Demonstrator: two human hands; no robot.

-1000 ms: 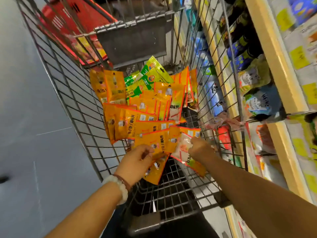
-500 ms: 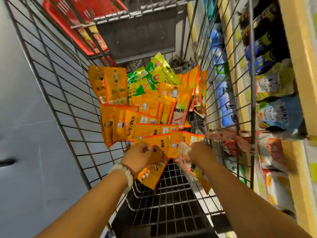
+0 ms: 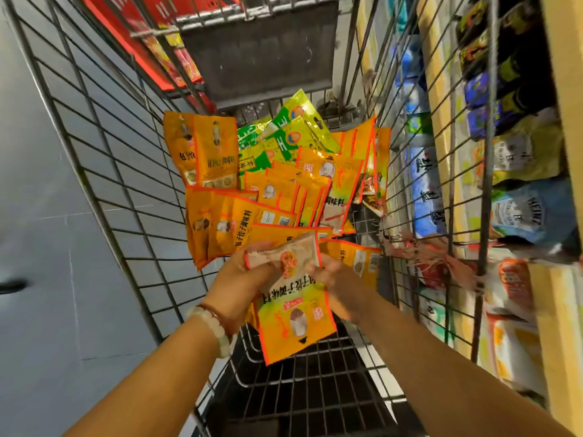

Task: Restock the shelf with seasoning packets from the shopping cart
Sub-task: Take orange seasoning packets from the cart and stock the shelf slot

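Orange seasoning packets [image 3: 239, 222] lie heaped and overlapping in the wire shopping cart [image 3: 104, 171], green packets [image 3: 284, 134] behind at twelve o'clock. The shelf [image 3: 558, 310] stands at three o'clock.

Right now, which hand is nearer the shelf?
Right. The right hand is on the shelf side of the held orange packet; the left hand grips it on the far side.
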